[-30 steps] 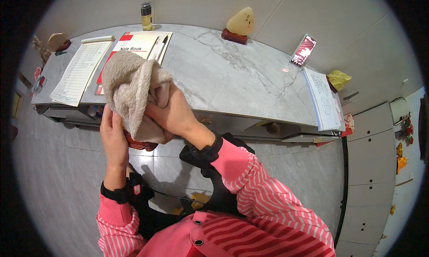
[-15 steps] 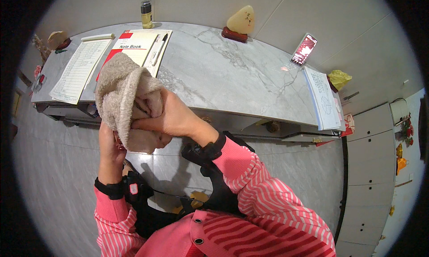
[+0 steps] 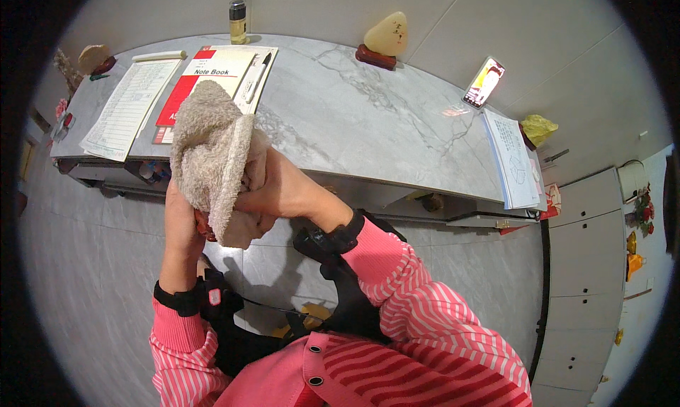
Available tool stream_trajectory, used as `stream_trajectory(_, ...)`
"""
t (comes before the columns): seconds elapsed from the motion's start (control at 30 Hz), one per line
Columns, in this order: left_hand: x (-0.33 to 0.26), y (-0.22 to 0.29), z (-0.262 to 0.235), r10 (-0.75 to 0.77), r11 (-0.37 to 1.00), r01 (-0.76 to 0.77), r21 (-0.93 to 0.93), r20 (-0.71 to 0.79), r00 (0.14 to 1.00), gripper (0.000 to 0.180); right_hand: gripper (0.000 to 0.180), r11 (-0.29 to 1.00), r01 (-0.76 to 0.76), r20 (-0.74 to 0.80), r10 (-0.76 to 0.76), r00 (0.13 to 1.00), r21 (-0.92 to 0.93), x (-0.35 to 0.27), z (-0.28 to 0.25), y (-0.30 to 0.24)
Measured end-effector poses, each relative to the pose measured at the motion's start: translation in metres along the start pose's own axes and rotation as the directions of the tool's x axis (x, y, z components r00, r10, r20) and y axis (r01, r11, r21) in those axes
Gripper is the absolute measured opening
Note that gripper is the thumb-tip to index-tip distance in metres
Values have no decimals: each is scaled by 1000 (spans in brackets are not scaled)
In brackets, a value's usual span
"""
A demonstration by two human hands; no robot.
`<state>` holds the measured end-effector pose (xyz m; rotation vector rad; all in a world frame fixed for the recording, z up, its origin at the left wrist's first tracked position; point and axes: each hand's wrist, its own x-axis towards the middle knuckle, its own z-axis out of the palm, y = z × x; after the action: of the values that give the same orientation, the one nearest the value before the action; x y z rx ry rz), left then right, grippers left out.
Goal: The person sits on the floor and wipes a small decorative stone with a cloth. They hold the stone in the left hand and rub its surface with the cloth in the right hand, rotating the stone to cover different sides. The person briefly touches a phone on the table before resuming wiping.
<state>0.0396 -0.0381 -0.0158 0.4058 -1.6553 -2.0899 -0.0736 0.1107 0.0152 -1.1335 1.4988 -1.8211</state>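
Observation:
A beige terry towel point(image 3: 207, 141) is bunched up in front of me, over the near left edge of the desk. My right hand point(image 3: 280, 191) is closed on the towel's right side, with the thumb pressed into its folds. Under the towel's left side is my left hand point(image 3: 183, 219), its fingers mostly hidden by the cloth. A small part of a glossy reddish-brown thing point(image 3: 205, 226) shows between my left palm and the towel; the rest of it is covered, so its kind cannot be made out.
On the marble-patterned desk point(image 3: 340, 123) lie a red and cream notebook point(image 3: 177, 99), a pen point(image 3: 256, 81), a written pad point(image 3: 134, 102) and papers point(image 3: 510, 159). A small bottle point(image 3: 238, 23), a pale stone on a stand point(image 3: 387, 35), a phone point(image 3: 484, 82) and a yellow ornament point(image 3: 540, 129) line the back.
The towel and both hands have shifted slightly right in the picture. The towel has turned a little, its hem now more upright, and more of the reddish-brown thing shows. The phone's screen picture has changed.

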Motion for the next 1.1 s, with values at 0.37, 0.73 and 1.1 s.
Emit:
stream_trajectory(0.37,6,-4,4,104,992,-105,66,15,994,41,63,985,-84,8,86,996,-148,-6,1,-8)
stream_trajectory(0.73,8,-2,1,116,981,-129,143,96,989,42,68,862,72,35,-63,997,-501,-5,-1,16)
stream_trajectory(1.1,4,6,17,78,975,-109,194,163,984,46,42,915,-14,-208,-77,975,-403,0,-20,16)
